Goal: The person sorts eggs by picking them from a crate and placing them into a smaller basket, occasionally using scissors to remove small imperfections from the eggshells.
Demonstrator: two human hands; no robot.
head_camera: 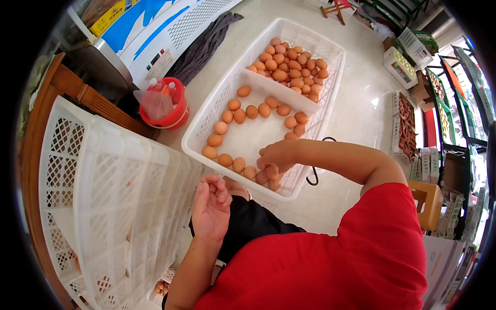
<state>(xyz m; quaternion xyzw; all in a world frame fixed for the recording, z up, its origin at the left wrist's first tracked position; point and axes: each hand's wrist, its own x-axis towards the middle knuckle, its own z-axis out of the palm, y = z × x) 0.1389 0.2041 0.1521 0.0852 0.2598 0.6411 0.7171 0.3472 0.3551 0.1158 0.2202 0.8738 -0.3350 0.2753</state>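
A white plastic crate with a divider stands on the floor before me. Its far part holds a heap of brown eggs; in the near part, brown eggs line the walls and the divider around a bare middle. My right hand reaches into the near right corner, its fingers bent down at the eggs there. An egg lies against its fingertips; whether the hand grips it I cannot tell. My left hand, palm up with fingers half curled and nothing in it, hovers outside the near left edge.
Stacked white plastic crates rise at the left. A red bucket with bottles and a plastic bag stands beside a wooden post. Behind are a freezer and a dark cloth. Boxes of goods and a yellow stool are right.
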